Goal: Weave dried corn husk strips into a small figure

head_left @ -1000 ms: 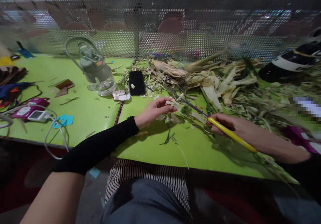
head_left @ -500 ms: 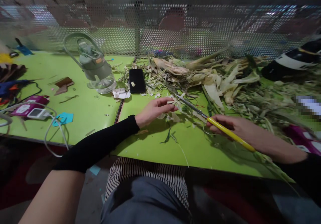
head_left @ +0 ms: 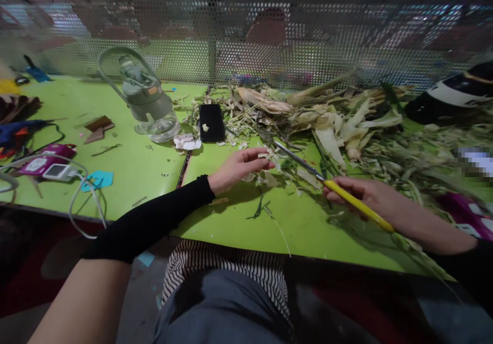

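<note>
My right hand [head_left: 370, 200] is closed around scissors with yellow handles [head_left: 358, 205], their metal blades pointing up and left toward my other hand. Between the thumb and fingers of my left hand [head_left: 246, 164] is a pale piece of corn husk [head_left: 265, 155], pinched close to the blade tips. Small husk scraps [head_left: 267, 178] lie on the green table [head_left: 231, 221] just below and around these fingers. Whether the blades touch the held piece I cannot tell.
Behind my hands spreads a heap of dry corn husks [head_left: 339, 128]. A phone [head_left: 211, 123] and a water bottle [head_left: 150, 102] are to the left, then a magenta power strip [head_left: 42, 160] with a white cable. A dark bottle [head_left: 447, 97] leans at the right, before a perforated metal screen [head_left: 246, 51].
The scissors in my right hand have shifted slightly to the right, and their tips sit a little apart from where they were at the husk. My left hand has barely moved.
</note>
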A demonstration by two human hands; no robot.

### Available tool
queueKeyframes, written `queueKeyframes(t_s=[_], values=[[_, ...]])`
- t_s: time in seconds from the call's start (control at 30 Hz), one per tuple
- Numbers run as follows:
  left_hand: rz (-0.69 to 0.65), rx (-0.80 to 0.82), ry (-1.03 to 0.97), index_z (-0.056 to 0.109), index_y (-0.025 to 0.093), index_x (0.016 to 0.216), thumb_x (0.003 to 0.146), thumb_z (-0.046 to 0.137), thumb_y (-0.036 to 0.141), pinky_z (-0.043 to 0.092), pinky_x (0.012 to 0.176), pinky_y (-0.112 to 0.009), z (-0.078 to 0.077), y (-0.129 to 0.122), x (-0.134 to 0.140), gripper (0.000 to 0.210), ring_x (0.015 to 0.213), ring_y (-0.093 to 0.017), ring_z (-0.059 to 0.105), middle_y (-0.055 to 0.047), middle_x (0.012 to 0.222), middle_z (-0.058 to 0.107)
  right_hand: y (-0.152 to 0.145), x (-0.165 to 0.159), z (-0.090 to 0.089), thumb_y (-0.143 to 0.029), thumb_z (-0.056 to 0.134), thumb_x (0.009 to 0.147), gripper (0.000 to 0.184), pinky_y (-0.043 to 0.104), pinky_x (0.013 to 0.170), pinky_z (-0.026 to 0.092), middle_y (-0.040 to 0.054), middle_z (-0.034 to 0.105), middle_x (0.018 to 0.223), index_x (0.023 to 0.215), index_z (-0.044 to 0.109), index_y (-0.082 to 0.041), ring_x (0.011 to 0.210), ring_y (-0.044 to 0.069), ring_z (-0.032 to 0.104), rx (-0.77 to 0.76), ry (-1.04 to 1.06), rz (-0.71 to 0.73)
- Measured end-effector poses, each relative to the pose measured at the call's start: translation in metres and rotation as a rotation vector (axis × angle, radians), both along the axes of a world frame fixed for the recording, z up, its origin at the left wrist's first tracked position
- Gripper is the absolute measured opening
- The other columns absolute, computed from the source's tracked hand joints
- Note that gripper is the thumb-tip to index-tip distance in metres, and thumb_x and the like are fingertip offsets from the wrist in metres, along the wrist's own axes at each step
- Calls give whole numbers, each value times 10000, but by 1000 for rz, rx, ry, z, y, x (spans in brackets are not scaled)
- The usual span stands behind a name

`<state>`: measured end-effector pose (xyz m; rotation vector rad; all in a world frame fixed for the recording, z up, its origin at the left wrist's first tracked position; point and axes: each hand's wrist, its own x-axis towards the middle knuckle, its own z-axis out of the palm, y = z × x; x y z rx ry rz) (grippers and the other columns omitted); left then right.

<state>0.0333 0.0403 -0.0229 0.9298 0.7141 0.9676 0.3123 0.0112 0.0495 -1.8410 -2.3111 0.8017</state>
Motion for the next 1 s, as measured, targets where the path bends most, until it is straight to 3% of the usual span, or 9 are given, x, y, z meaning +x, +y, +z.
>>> queueKeyframes(t_s=[0.2, 0.5, 0.7, 0.9, 1.0], values=[[-28, 58, 96, 693, 130, 1091, 889, 656, 126, 475, 911, -302, 4, -2, -2, 205, 872, -129, 692, -54, 903, 759, -2, 1, 15, -865, 554, 710, 701, 431, 802, 505, 137, 735, 971, 951, 651, -215, 893, 343, 679, -190, -54, 56], [-74, 108, 159, 702, 133, 1028, 875, 637, 143, 493, 906, -300, 7, -4, -5, 167, 839, -123, 680, -42, 858, 747, -5, -7, 25, -954, 502, 641, 779, 418, 715, 480, 117, 738, 834, 862, 669, -226, 769, 317, 658, -177, -101, 70], [-86, 98, 137, 695, 141, 993, 859, 643, 118, 500, 907, -291, 6, -4, -5, 145, 831, -116, 682, -28, 836, 744, -2, -2, 20, -944, 529, 635, 729, 386, 654, 461, 81, 705, 695, 748, 687, -241, 686, 279, 633, -145, -67, 75], [-28, 14, 59, 682, 130, 1041, 873, 657, 123, 490, 938, -322, 3, -2, -1, 170, 850, -127, 688, -50, 885, 748, -7, 9, 11, -821, 601, 700, 636, 422, 751, 533, 117, 757, 878, 899, 691, -224, 802, 318, 684, -152, 0, 22], [44, -30, -20, 677, 145, 1019, 891, 662, 134, 488, 922, -315, 0, 0, 0, 129, 892, -135, 700, -60, 936, 759, -12, 12, 11, -809, 606, 698, 616, 432, 707, 564, 105, 743, 853, 921, 701, -243, 780, 324, 683, -183, 14, 50]])
